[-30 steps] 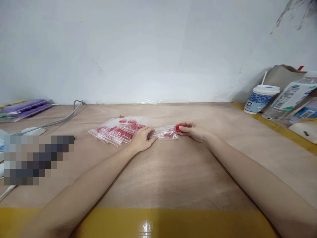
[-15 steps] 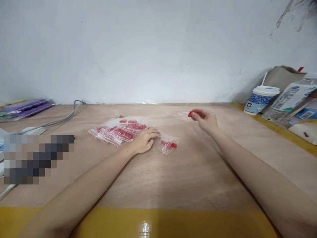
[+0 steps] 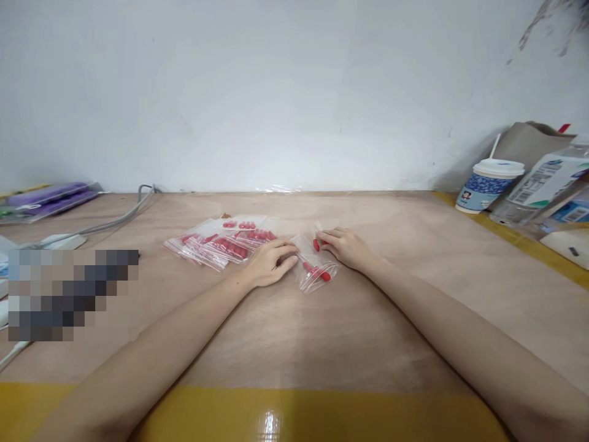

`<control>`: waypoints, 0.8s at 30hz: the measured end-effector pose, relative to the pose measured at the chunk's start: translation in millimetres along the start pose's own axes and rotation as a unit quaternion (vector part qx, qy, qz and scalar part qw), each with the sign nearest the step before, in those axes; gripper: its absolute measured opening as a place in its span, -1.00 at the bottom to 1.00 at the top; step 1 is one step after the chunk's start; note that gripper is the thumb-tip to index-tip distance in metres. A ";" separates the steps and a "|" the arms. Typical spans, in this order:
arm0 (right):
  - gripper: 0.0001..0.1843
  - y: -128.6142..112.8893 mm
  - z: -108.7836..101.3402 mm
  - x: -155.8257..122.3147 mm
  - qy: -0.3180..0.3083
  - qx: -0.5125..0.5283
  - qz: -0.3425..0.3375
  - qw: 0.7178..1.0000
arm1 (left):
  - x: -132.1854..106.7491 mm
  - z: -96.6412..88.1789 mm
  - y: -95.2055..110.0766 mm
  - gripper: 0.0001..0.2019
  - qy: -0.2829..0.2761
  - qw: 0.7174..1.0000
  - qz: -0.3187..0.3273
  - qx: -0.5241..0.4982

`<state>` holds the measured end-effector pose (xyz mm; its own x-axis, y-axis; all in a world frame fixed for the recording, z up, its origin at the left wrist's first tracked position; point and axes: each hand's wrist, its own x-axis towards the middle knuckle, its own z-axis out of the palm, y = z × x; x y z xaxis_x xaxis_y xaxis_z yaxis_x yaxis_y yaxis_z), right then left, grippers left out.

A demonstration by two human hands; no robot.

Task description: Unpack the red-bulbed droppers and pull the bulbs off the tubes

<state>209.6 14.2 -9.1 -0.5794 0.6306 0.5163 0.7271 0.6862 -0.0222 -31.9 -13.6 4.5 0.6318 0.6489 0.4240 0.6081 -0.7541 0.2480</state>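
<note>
Resting left hand (image 3: 272, 262) on counter (image 3: 322, 344), curling fingers, spreading thumb, touching left side of clear zip bag (image 3: 305, 281); can't tell if pinching it. Setting right hand (image 3: 347, 247) well apart on the other side, bending fingers over small red piece (image 3: 316, 245) at far end of same bag; can't tell if gripping it, or if pressing it on the bag or just beside. Lying flat on counter between both hands: that zip bag, showing another red piece (image 3: 325, 276) slantwise inside. Overlapping just left of left hand: pile of zip bags (image 3: 214, 248), containing more red pieces. Running along far left: gray cable (image 3: 120, 220), near purple items (image 3: 55, 195) in clear packaging. Standing far right: lidded blue paper cup (image 3: 488, 188) with straw. Leaning beside it: labeled plastic bottle (image 3: 545, 184). Covering counter's near edge: yellow tape (image 3: 368, 412).
</note>
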 end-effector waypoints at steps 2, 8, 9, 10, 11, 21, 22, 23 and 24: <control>-0.69 -0.3 0.7 -1.2 0.008 0.038 0.018 0.999 | 0.2 0.1 1.9 -0.68 -0.001 1.000 0.004 -0.002; -0.74 -0.7 3.6 -6.6 0.085 0.123 0.047 0.988 | 2.6 1.8 2.1 -0.66 -0.011 1.000 0.010 -0.013; -0.74 -1.2 3.9 -7.0 0.092 0.130 0.046 0.986 | 3.1 2.1 1.6 -0.66 -0.015 1.000 0.007 -0.014; -0.74 -1.9 4.1 -7.1 0.093 0.137 0.044 0.985 | 3.5 2.5 1.0 -0.65 -0.018 1.000 0.003 -0.013; -0.74 -2.9 4.0 -7.1 0.087 0.146 0.041 0.985 | 3.9 3.0 0.3 -0.65 -0.022 1.000 -0.003 -0.011; -0.73 -6.6 3.8 -7.6 0.060 0.233 0.086 0.967 | 3.5 7.8 -6.9 -0.68 0.039 0.998 -0.051 0.020; -0.75 -6.3 4.2 -7.8 0.080 0.232 0.094 0.965 | 3.5 7.8 -7.2 -0.69 0.040 0.998 -0.048 0.020; -0.76 -6.0 4.6 -8.2 0.103 0.230 0.109 0.962 | 3.7 7.7 -7.5 -0.69 0.039 0.998 -0.045 0.019; -0.76 -5.5 4.8 -8.7 0.125 0.228 0.132 0.956 | 3.9 7.7 -7.7 -0.69 0.035 0.998 -0.044 0.018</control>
<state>208.8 6.6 -17.6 -0.2508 0.7363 0.6285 0.5658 0.6383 -0.5220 -30.4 -4.5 -2.5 0.5404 0.7028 0.4626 0.6776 -0.6895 0.2558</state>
